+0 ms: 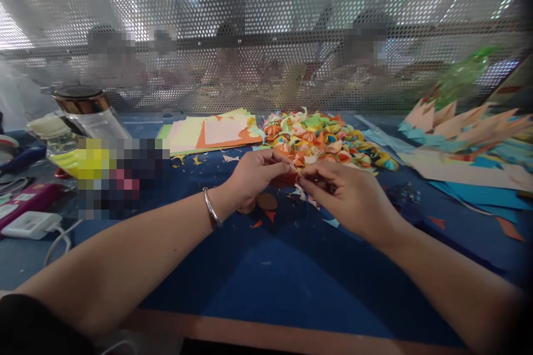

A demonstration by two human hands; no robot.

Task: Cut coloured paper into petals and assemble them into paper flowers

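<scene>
a small red paper piece (285, 179) is sitting between the two hands, above the blue tabletop (266, 272). the left hand (252, 175) is pinching it between thumb and forefinger, with most of it showing just under the thumb. the right hand (343, 191) is meeting it from the other side, its thumb and forefinger bunching at the piece's right edge — whether they are gripping the paper or only touching it, i cannot tell. both hands are lying about equally near; the fingers are hiding too much to show a long axis. a heap of folded paper pieces (320, 141) is spreading just beyond, while a brown disc (266, 201) is lying nearer the wearer.
</scene>
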